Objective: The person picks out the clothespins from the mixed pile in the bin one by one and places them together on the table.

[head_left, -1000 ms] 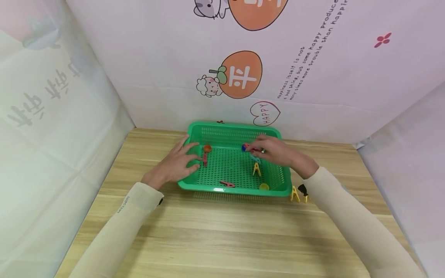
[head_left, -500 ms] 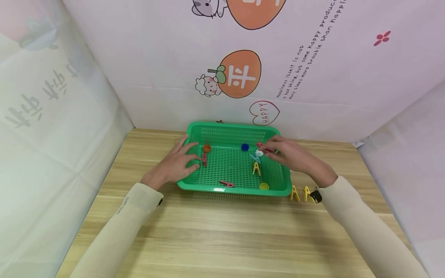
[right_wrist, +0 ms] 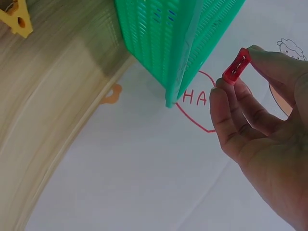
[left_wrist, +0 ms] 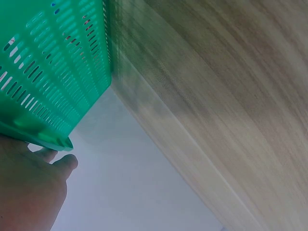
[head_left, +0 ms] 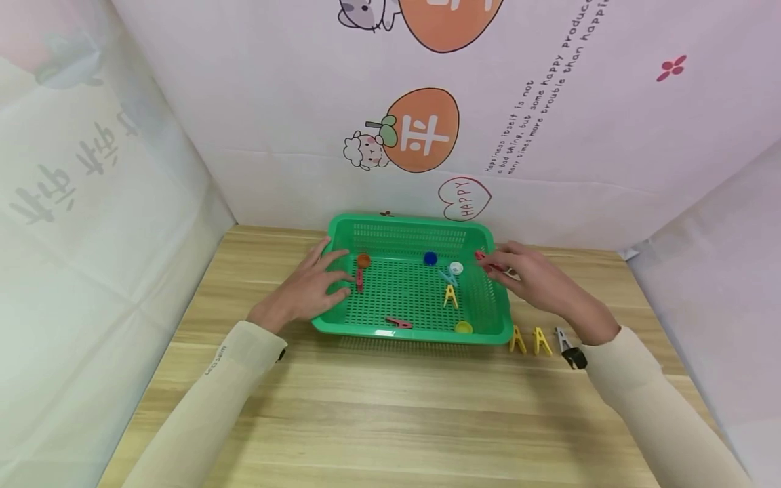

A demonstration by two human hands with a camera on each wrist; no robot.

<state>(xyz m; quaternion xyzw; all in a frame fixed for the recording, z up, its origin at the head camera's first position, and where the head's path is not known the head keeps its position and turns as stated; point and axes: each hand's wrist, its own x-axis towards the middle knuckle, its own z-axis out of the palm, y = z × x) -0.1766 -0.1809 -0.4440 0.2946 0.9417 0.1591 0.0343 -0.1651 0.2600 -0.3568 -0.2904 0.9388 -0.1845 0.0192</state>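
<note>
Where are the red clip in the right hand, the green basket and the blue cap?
Held red clip (right_wrist: 237,66): right wrist view, middle of its visible part.
Green basket (head_left: 427,337): head view, on the near rim.
Blue cap (head_left: 430,259): head view, middle of its visible face.

"What does your basket (head_left: 421,337) look made of?"
"Smooth, glossy plastic; your red clip (right_wrist: 237,66) looks like shiny plastic too."
"And around you?"
"A smooth, wood-grained table (head_left: 378,413), a matt, creased wall sheet (head_left: 274,108), and your matt cloth sleeves (head_left: 222,386)."
</note>
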